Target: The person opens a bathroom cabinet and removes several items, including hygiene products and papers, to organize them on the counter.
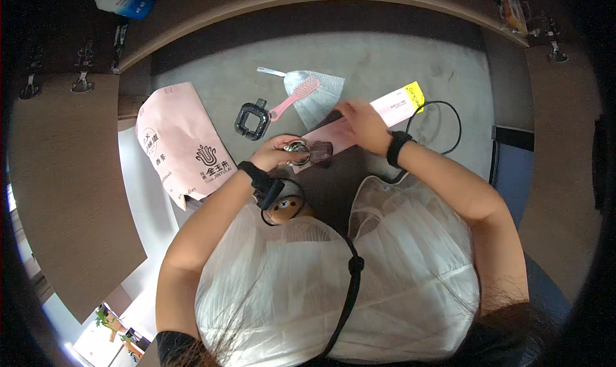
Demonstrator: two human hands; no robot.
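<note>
My left hand [281, 152] is closed on a shiny silver metal ring [298, 151]. Beside the ring is a dark purple, see-through block [321, 151]; whether the two are joined I cannot tell. Both are over the near left end of a long, slim pink box [389, 108], whose far right end is yellow. My right hand [366, 127] reaches across the middle of this box, fingers pointing left and seemingly loose, their tips partly in shadow. Beyond the hands lie a pink brush [299, 98], a pale grey cloth-like piece [330, 89] under it, and a black square frame [253, 120].
A large pink paper bag [183, 145] with dark print lies left of my left forearm. A black cord [457, 120] loops past the box's right end. A brown round plush-like item [286, 209] sits near my lap. Wooden panels [70, 174] flank the grey tabletop [224, 59].
</note>
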